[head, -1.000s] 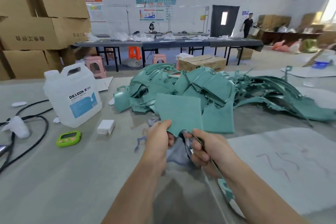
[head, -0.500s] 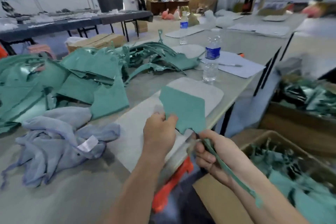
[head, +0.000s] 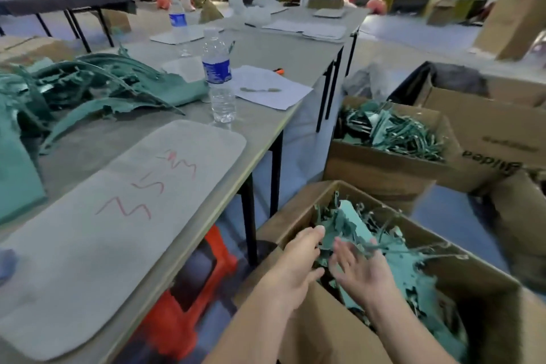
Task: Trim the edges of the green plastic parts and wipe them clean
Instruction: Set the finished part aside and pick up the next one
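Observation:
Both my hands reach over a brown cardboard box (head: 484,298) on the floor to the right of the table. The box holds several green plastic pieces and thin trimmed strips (head: 351,224). My left hand (head: 298,263) has relaxed fingers, its fingertips at the green pieces. Beside it my right hand (head: 360,272) is palm up with spread fingers and holds nothing. A heap of untrimmed green parts (head: 88,89) lies on the grey table (head: 266,133) at the left.
A grey mat with red scribbles (head: 124,216) lies on the table's near edge. A water bottle (head: 218,77) stands behind it, beside white paper (head: 266,89). An orange stool (head: 189,304) sits under the table. A second box of green scraps (head: 393,139) stands farther right.
The view swung right from the table to the floor box. The green square and the strip that my hands held are gone from them; both hands now hang open over the box.

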{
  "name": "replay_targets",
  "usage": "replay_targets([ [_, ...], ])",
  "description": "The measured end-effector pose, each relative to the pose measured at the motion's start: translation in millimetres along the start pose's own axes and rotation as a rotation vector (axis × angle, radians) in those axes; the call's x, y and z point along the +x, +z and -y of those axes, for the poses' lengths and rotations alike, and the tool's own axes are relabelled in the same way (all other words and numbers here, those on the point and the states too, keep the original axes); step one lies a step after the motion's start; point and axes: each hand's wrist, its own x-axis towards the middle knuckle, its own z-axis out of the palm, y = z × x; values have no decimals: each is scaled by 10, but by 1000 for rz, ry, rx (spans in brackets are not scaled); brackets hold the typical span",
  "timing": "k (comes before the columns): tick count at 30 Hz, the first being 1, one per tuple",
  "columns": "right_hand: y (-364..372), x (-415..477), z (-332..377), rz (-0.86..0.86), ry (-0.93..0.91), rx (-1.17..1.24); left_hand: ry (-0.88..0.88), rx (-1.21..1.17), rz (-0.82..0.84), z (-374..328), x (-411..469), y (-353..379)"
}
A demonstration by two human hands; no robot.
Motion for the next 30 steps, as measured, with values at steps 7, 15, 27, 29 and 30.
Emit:
replay_targets([
  [7,150,25,-653,206,183,-368,-3,-57,-184,85,32,-179],
  [15,1424,-763,-867,476,-6,-478,533,-20,-563,-608,-384,-595],
  [27,2932,-1716,-2399,1119,-426,-1073,967,273,-1437,-1478,-2307,-2243],
  [29,3110,-1713,-2813,1122,-519,-1155,899,142,-1576,-1366,-2660,-2672],
  [30,3202,-1711,-3024,1136,-560,-1210,863,64,-1648,-1279,-2844,-2892],
])
